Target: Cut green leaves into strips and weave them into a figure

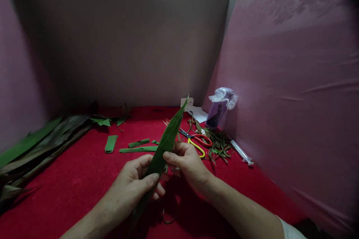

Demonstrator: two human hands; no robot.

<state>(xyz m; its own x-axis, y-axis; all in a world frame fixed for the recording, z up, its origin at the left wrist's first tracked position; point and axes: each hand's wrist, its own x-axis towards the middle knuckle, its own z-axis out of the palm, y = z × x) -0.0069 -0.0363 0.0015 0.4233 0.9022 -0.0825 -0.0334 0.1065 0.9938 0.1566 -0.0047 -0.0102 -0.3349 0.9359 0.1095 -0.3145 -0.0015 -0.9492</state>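
A long green leaf [169, 134] with a pointed tip slants upward between my two hands. My left hand [134, 179] grips its lower part, the thumb lying across the front. Higher up, along the leaf's right edge, my right hand [187, 160] pinches it between thumb and fingers. The leaf's lower end drops into shadow near the front. Just past my right hand lie scissors [200, 140] with one red and one yellow handle. Cut green leaf strips [138, 149] rest on the red cloth [84, 171] beyond my left hand.
Large leaves [47, 143], some green, some dry, are heaped at the left. Leaf scraps [221, 145] pile at the right beside a syringe [241, 153]. A purple container [215, 115] topped with clear plastic stands near white paper [198, 113]. Pink cloth [286, 82] hangs on the right.
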